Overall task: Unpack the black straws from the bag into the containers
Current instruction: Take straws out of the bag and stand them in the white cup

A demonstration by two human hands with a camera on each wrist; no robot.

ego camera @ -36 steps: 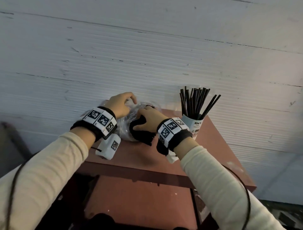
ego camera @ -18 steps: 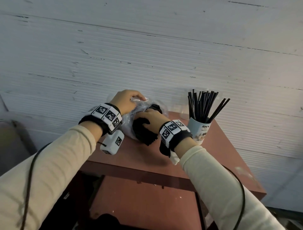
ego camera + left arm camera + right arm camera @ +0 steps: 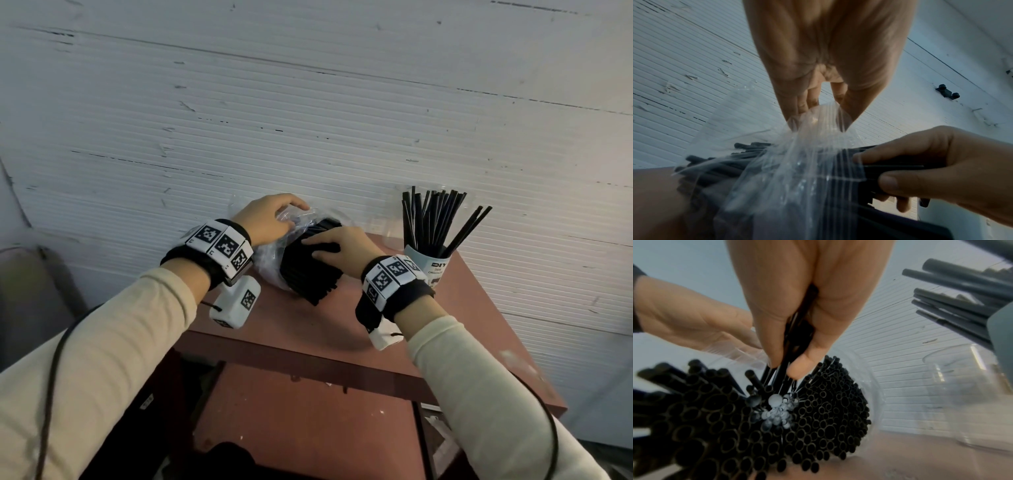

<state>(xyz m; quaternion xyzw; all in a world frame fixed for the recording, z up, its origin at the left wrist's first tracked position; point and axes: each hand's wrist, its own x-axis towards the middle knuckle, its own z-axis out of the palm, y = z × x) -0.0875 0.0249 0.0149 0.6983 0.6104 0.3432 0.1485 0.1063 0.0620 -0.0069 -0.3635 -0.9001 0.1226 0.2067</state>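
The left hand (image 3: 267, 219) pinches the top of the clear bag (image 3: 797, 170) between its fingers (image 3: 803, 104) and thumb. Below these fingers the bundle of black straws (image 3: 797, 426) lies on the table (image 3: 479, 308), partly inside the bag. The right hand (image 3: 342, 246) has its fingers (image 3: 768, 340) closed around some straws from the bundle. To the right of these fingers stand a white cup (image 3: 428, 267) holding straws and a clear cup (image 3: 962, 402).

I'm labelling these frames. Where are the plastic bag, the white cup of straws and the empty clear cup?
plastic bag (image 3: 797, 170): left wrist view, its crumpled film.
white cup (image 3: 432, 266): head view, printed side.
clear cup (image 3: 962, 410): right wrist view, its wall.
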